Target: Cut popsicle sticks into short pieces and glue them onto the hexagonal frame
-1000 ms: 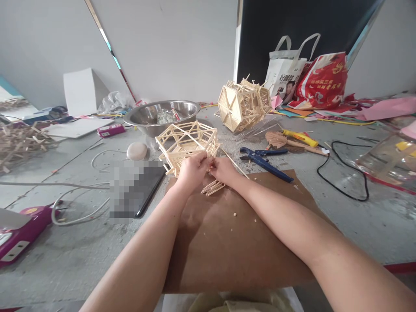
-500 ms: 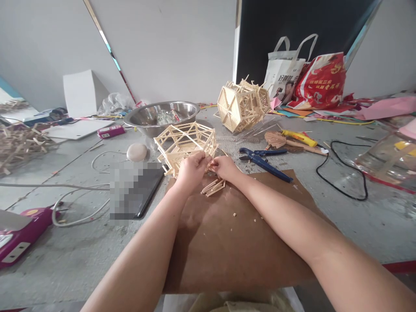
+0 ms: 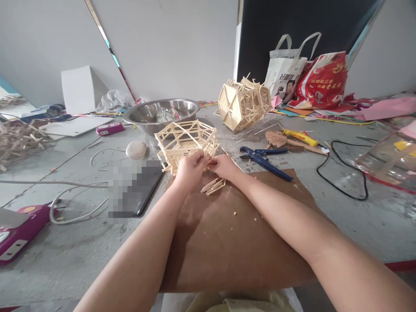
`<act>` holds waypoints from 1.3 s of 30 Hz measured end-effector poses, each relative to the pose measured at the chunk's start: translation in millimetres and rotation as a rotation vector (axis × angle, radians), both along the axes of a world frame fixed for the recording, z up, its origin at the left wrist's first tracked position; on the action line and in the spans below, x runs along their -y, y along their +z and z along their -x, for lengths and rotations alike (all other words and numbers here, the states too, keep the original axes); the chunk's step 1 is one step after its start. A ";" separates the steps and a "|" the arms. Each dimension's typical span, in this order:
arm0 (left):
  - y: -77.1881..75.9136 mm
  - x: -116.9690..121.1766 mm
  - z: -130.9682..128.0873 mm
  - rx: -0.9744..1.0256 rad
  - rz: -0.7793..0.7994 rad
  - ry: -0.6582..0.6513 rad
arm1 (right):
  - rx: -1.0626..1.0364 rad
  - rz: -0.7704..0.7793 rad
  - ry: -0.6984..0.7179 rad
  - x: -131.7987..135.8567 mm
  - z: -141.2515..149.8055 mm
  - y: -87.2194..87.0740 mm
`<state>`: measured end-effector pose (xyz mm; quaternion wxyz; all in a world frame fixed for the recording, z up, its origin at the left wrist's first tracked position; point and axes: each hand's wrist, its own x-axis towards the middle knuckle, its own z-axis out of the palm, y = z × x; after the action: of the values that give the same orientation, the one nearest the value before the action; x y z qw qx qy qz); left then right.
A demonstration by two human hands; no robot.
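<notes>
A pale openwork frame of thin wooden sticks [image 3: 185, 134] rests at the far edge of a brown sheet [image 3: 240, 251]. My left hand [image 3: 191, 168] is closed on the frame's near right side, covering part of it. Close beside it, my right hand [image 3: 224, 167] is closed in a pinch near the same corner. What its fingertips hold is hidden or too small to name. Just below the hands lies a small bunch of short sticks [image 3: 212, 186]. A longer stick shows partly behind my right hand.
Blue-handled cutters [image 3: 264, 162] and a yellow-handled tool [image 3: 300, 137] lie to the right. A larger stick structure [image 3: 242, 106] and a steel bowl [image 3: 139, 116] stand behind. At left are a dark tablet-like device [image 3: 149, 190], cables and a purple power strip [image 3: 24, 229].
Both hands stay at the frame's near right corner, with only slight finger movement. The right hand has shifted a little, uncovering more of the short sticks. The view moves slightly.
</notes>
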<state>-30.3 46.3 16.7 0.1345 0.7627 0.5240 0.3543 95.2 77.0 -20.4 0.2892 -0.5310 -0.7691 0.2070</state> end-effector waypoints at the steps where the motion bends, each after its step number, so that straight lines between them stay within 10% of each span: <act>1: 0.2 0.1 -0.2 0.000 0.001 0.002 | 0.011 -0.006 -0.013 0.5 0.4 0.7; 15: 2.6 -0.9 -2.9 -0.019 0.006 0.017 | -0.241 0.344 -0.080 -0.4 5.0 7.7; 39: -1.4 -5.4 0.1 -0.005 -0.004 -0.013 | -0.424 0.510 -0.075 -3.9 6.4 7.2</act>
<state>-30.3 51.7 15.3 0.1341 0.7670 0.5189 0.3527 88.7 80.9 -13.2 0.3079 -0.5592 -0.5954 0.4879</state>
